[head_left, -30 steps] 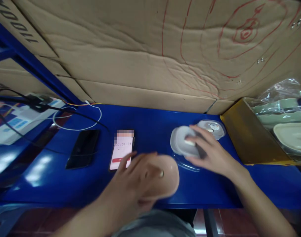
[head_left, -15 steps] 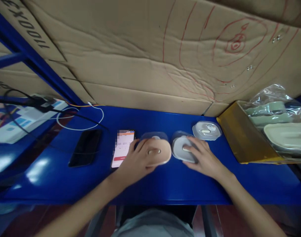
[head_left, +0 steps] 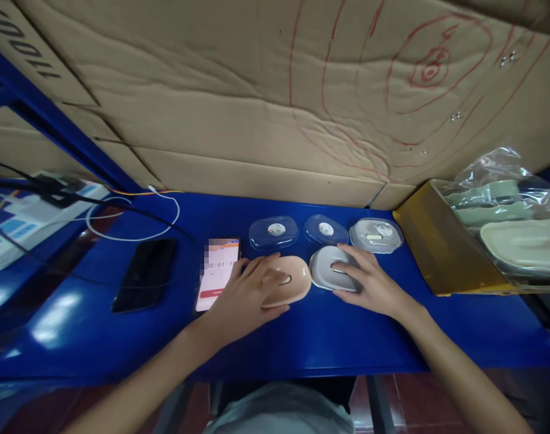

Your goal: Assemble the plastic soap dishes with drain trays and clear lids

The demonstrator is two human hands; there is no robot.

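The table [head_left: 329, 337] is open along its near edge; the carton [head_left: 464, 247] bounds the right, the lit phone [head_left: 218, 274] the left. The left hand [head_left: 252, 286]'s spread fingers lie over the pink case [head_left: 297, 278]'s left part; the right hand [head_left: 369, 277]'s curve over the grey case [head_left: 326, 268]'s right side.

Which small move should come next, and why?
Perhaps ease the peach container slightly nearer the person with the left hand: its rim touches or nearly touches the grey container under the right hand, while clear covers lie behind and the lit phone sits beside the left hand.
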